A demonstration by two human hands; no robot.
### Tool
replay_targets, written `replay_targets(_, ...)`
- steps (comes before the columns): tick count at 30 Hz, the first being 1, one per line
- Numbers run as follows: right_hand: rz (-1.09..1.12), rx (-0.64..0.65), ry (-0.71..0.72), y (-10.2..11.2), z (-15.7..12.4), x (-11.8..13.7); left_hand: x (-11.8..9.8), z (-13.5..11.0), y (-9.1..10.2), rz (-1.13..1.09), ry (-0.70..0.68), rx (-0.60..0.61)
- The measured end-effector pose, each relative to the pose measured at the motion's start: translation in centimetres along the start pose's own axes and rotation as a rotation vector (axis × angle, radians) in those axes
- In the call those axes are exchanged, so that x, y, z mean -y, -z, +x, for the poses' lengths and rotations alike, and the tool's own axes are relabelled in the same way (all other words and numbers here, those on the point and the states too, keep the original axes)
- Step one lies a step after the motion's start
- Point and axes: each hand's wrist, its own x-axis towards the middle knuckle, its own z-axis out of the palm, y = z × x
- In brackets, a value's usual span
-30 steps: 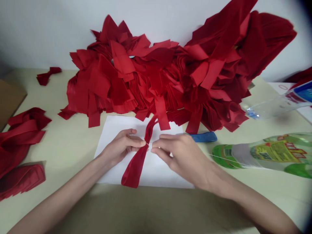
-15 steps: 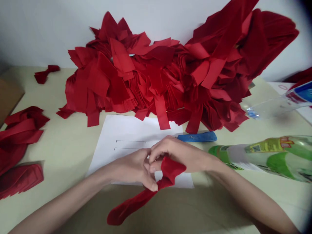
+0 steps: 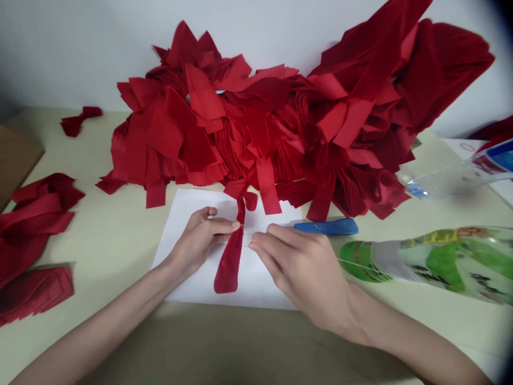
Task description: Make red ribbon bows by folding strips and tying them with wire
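Note:
A red fabric strip point(image 3: 229, 267) stands over the white sheet, gathered narrow in its middle, with a small curled end on top. My left hand point(image 3: 196, 235) pinches it at the gathered point between thumb and finger. Just to the right, my right hand point(image 3: 304, 267) is closed, its fingertips pressed together on a thin white thread. Between the strip and those fingertips the thread is barely visible; a length of thread point(image 3: 356, 263) also trails from behind the hand across the green bottle. Beneath both hands lies the white paper point(image 3: 264, 291), with ruled lines partly covered.
A big heap of red fabric strips point(image 3: 256, 128) fills the back. Right of the paper lies a blue utility knife point(image 3: 326, 226), near a green-labelled bottle point(image 3: 449, 262) and a clear bottle point(image 3: 449, 179). More red strips point(image 3: 44, 214) and a cardboard box point(image 3: 18, 160) are at left.
The red strip has moved up and left over the paper and turned more upright. My hands, together before, have drawn apart; the right has moved off the strip.

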Motion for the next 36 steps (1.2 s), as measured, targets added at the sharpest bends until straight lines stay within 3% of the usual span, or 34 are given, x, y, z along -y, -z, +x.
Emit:
replay_targets(6,0.485,0.212,-0.218,0.5,1.7,-2.6,-0.2,1.0,0.7,-0.084,0.144,0.136)
replay_targets(8,0.610,0.289,-0.261,0.6,1.9,-3.1,-0.2,1.1,0.8,-0.103,0.136,0.143)
replay_targets(12,0.731,0.363,-0.291,0.4,1.9,-3.1,-0.1,1.0,0.8,-0.120,0.088,0.109)
replay_targets(16,0.761,0.365,-0.297,0.1,2.2,-3.6,-0.3,0.8,0.8,-0.127,0.154,0.171)
replay_targets(20,0.852,0.367,-0.311,0.1,2.8,-4.8,-0.3,0.7,1.0,-0.200,0.137,0.321)
replay_targets(25,0.940,0.406,-0.277,-0.2,2.9,-5.2,0.1,0.2,0.5,-0.217,0.083,0.591)
replay_targets(27,1.022,0.445,-0.214,-0.4,2.7,-5.0,0.3,-0.4,-0.1,-0.171,0.158,0.695)
replay_targets(30,1.116,0.634,-0.050,-0.5,2.6,-4.4,0.7,-1.4,-1.4,0.068,0.326,0.799)
replay_targets(32,0.987,0.704,0.073,-0.2,2.4,-3.7,1.0,-1.9,-2.0,0.247,0.328,0.706)
replay_targets(33,0.851,0.672,0.125,0.0,2.2,-3.3,1.2,-2.0,-2.2,0.313,0.287,0.608)
replay_targets(36,0.309,0.419,0.196,0.6,1.2,-1.7,1.4,-1.8,-2.3,0.398,0.132,0.298)
